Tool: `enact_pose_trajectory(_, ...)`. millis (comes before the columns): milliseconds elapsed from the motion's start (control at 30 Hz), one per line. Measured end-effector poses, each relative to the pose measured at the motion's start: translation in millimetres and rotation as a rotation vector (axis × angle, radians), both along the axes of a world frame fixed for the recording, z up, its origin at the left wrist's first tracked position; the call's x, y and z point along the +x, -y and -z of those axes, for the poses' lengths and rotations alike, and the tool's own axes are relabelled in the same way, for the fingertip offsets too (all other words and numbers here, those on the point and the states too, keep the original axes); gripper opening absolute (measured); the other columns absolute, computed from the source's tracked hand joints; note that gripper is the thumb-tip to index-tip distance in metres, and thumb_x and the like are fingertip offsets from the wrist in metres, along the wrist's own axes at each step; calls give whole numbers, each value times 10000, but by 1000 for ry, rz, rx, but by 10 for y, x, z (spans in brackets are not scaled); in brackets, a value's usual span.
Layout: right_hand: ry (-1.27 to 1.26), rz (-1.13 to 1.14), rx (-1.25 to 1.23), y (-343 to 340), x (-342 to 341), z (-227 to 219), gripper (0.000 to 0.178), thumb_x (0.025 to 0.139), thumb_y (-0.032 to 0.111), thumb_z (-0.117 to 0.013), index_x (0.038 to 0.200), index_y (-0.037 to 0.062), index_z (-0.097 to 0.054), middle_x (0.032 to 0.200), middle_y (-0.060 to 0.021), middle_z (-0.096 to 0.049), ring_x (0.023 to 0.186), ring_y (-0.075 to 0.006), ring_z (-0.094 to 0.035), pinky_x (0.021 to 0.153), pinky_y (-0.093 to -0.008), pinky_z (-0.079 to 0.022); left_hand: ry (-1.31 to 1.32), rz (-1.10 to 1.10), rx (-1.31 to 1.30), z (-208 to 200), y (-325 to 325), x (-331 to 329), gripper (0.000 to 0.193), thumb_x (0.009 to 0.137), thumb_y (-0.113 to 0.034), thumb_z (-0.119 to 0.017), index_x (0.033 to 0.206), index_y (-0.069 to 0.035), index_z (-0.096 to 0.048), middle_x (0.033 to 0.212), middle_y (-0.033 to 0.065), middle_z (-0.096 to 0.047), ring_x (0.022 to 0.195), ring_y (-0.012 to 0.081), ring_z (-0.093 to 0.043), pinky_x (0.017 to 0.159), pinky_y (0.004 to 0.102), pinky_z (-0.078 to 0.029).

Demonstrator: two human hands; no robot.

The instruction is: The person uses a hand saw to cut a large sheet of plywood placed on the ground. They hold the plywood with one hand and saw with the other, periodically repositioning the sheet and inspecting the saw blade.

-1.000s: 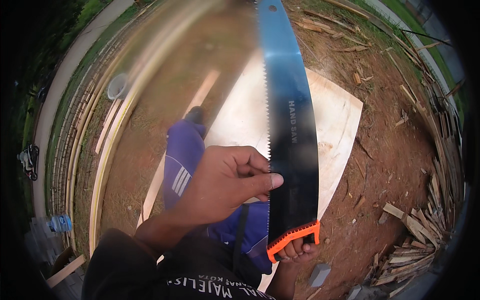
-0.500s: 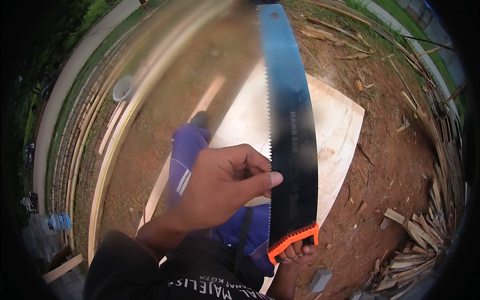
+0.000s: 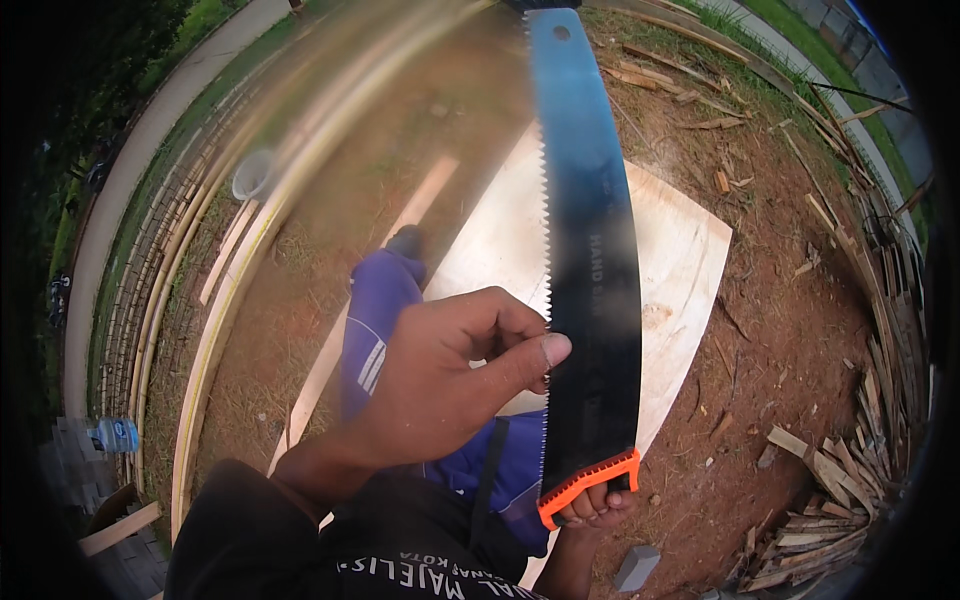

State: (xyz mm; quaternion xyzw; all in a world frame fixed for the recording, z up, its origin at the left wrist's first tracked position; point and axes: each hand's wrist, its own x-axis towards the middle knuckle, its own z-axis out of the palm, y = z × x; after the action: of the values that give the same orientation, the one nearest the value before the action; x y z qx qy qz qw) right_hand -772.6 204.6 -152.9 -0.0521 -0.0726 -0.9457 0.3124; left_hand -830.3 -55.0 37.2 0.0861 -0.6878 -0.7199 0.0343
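Note:
A hand saw (image 3: pixel 592 290) stands up in front of me, its tip away from me and its toothed edge facing left. My right hand (image 3: pixel 597 506) is wrapped round the saw's orange and black handle, partly hidden behind it. With thumb and bent fingers, my left hand (image 3: pixel 435 385) pinches the toothed edge about midway along the blade. The thumb lies on the near face; the fingertips are partly hidden. Behind the blade, a pale sheet of plywood (image 3: pixel 682 290) lies low down beyond my lap.
Long timber strips (image 3: pixel 228 300) run along the left, beside a whitish bucket (image 3: pixel 252 176). A blue water bottle (image 3: pixel 117 435) is at the far left. Scrap wood (image 3: pixel 815 520) is piled at the lower right, near a grey block (image 3: pixel 637 568). Reddish soil surrounds the plywood.
The saw and both hands hold nearly the same pose. The saw has shifted slightly right in the view, and the background has shifted a little too.

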Motion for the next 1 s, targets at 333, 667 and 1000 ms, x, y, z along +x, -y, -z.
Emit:
enact_pose_trajectory(333,10,-1,-12,-77,40,84,248,851,165,-554,641,78,-453,536,-20,-417,437,-131,-389,449,-282,-363,-151,-99,143,46,-30,-47,162,964,-16,-741,1076,51,-644,905,55,-690,788,80,-667,689,228,-551)
enact_pose_trajectory(667,-112,-81,40,-251,34,317,244,870,140,-558,657,62,-468,546,-29,-420,440,-139,-388,436,-281,-331,-177,-47,215,41,13,-23,117,994,19,-655,1100,63,-628,941,81,-694,832,110,-676,734,260,-572)
enact_pose_trajectory(1000,-120,-56,84,-247,53,251,254,861,166,-545,645,60,-465,549,-54,-453,438,-158,-382,452,-305,-332,-199,-17,262,52,40,-17,124,1037,4,-565,1096,73,-649,963,109,-711,857,141,-690,767,295,-590)
